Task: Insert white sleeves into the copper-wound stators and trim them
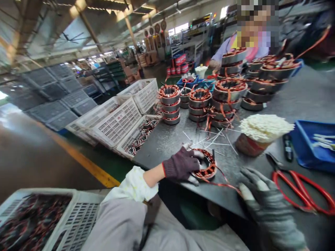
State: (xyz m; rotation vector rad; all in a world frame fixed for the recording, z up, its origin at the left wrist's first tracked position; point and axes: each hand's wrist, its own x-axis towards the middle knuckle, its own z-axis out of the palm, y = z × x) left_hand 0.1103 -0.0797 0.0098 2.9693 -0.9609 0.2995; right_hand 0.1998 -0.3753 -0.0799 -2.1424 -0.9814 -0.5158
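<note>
On the near edge of the table lies a stator (209, 162), a metal ring wound with copper wire. My left hand (181, 163), in a dark purple glove with pale fingertips, grips its left side, with fingers over the ring and the thumb at the near rim. A red lead (225, 184) runs from the stator toward my right hand (265, 197). That hand wears a grey striped glove and is slightly blurred; its fingers are stretched out and the thumb stands apart, by the lead's end. Thin white strips (213, 143) lie scattered behind the stator.
Red-handled scissors (298, 184) lie right of my right hand, near a blue tray (303, 146). A pot (250, 144) holds many white sticks. Stacked stators (171, 106) stand farther back. White crates (112, 122) flank the table's left side. Across the table sits another person (225, 50).
</note>
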